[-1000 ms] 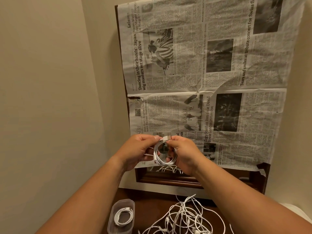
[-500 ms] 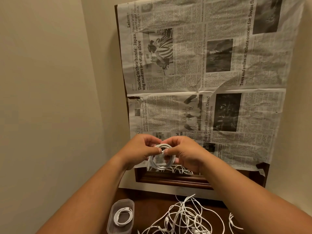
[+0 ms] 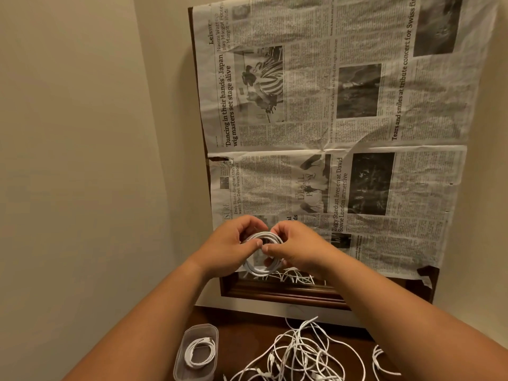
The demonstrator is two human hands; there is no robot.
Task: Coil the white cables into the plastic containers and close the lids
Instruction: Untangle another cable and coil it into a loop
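Observation:
A white cable wound into a small coil (image 3: 263,268) hangs in the air in front of the newspaper. My left hand (image 3: 233,246) grips its left side and my right hand (image 3: 295,250) pinches its right side, thumbs nearly meeting over the top. Below, on the dark wooden table, a clear plastic container (image 3: 196,353) holds another coiled white cable (image 3: 199,351). A loose tangle of white cables (image 3: 297,356) lies to its right.
Newspaper sheets (image 3: 343,133) cover a dark-framed mirror (image 3: 275,294) leaning on the wall behind the table. A beige wall (image 3: 82,160) closes the left side. One more white cable loop (image 3: 380,361) lies at the right, partly behind my right forearm.
The cable's plug end that stuck up between my fingers a second ago is now tucked in. Both hands have closed tighter around the coil, with little change of place.

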